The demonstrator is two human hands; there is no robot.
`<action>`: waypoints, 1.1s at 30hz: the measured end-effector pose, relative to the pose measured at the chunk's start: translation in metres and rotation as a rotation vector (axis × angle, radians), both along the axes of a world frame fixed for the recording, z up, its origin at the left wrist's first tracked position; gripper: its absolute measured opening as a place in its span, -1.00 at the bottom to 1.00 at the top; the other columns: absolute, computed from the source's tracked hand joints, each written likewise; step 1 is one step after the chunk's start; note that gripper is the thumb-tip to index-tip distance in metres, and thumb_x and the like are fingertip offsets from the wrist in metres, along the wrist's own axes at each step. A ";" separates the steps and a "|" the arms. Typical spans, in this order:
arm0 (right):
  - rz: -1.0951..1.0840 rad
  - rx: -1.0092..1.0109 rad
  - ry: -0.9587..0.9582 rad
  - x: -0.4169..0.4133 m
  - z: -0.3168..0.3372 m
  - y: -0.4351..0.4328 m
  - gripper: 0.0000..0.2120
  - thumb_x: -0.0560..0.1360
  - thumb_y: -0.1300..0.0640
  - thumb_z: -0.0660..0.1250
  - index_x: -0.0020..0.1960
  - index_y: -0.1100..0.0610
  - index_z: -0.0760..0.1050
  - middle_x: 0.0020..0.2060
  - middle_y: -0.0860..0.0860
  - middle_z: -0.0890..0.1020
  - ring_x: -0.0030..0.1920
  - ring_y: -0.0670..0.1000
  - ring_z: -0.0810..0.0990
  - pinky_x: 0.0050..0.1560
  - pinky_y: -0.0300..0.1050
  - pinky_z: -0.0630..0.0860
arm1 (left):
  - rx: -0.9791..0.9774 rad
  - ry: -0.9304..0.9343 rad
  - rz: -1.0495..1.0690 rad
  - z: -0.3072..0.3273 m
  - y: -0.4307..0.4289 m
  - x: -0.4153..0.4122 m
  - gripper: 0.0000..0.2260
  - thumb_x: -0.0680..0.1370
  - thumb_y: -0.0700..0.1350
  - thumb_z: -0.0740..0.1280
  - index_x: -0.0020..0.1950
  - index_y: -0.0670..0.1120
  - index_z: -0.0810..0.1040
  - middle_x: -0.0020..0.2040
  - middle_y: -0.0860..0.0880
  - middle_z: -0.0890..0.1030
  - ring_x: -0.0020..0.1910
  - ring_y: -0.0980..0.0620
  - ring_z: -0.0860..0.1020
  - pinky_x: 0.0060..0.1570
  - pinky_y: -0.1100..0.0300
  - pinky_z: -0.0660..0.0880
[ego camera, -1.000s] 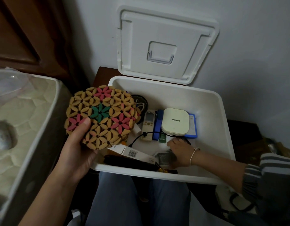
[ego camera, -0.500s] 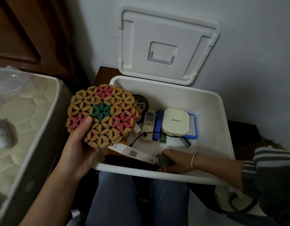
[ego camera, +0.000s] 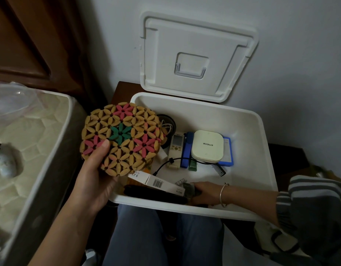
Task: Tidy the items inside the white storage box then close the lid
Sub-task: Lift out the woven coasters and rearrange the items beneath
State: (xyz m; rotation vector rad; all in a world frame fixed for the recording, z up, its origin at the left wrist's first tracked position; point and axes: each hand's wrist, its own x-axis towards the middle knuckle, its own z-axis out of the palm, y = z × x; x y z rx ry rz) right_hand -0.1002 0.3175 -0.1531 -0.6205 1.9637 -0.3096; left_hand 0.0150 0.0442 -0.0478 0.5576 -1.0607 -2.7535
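Observation:
The white storage box (ego camera: 261, 150) stands open in front of my knees, its lid (ego camera: 196, 56) leaning upright against the wall. My left hand (ego camera: 95, 181) grips a round flower-patterned bamboo mat (ego camera: 121, 139) over the box's left edge, thumb on top. My right hand (ego camera: 206, 191) reaches into the near side of the box and grips a small dark packet (ego camera: 190, 190). Inside lie a white square device (ego camera: 207, 146) on a blue case (ego camera: 228, 152), a remote control (ego camera: 176, 148), a black comb (ego camera: 218, 168), a white barcoded carton (ego camera: 156, 181) and a long black item (ego camera: 154, 193).
A mattress (ego camera: 31, 146) with a grey round object (ego camera: 3, 160) and clear plastic lies to the left. Dark wooden furniture stands behind it. The box rests on a dark wooden stand (ego camera: 121, 91) against the wall. A black cable (ego camera: 165, 164) runs across the box floor.
My right hand moved from the middle of the box toward its near wall and closed on the dark packet. The left hand has kept the mat almost still.

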 end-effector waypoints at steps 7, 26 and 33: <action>0.032 0.047 -0.007 -0.007 0.006 0.002 -0.73 0.42 -0.02 0.37 0.09 0.01 0.48 -0.17 -0.13 0.51 -0.19 -0.10 0.51 -0.35 -0.42 0.32 | 0.003 -0.013 0.002 0.001 -0.001 0.000 -0.70 0.57 -0.06 0.20 0.29 -0.04 0.46 0.18 -0.13 0.63 0.14 -0.12 0.62 -0.11 0.10 0.61; -0.711 -0.210 0.215 -0.110 0.079 -0.018 -0.78 0.40 0.15 0.40 0.03 0.07 0.49 -0.20 0.05 0.60 -0.35 -0.06 0.47 -0.47 -0.32 0.42 | 0.040 -0.036 0.008 0.006 0.002 0.000 -0.65 0.50 -0.06 0.25 0.28 -0.04 0.46 0.14 -0.13 0.65 0.10 -0.12 0.63 -0.16 0.11 0.62; -0.159 -0.139 0.790 -0.126 0.051 -0.051 -0.71 0.37 0.13 0.41 0.06 0.15 0.48 -0.14 0.13 0.60 -0.17 0.18 0.57 -0.27 -0.17 0.33 | 0.022 -0.053 -0.002 0.008 0.003 0.000 -0.62 0.49 -0.06 0.27 0.30 -0.06 0.45 0.17 -0.14 0.63 0.13 -0.12 0.62 -0.14 0.11 0.61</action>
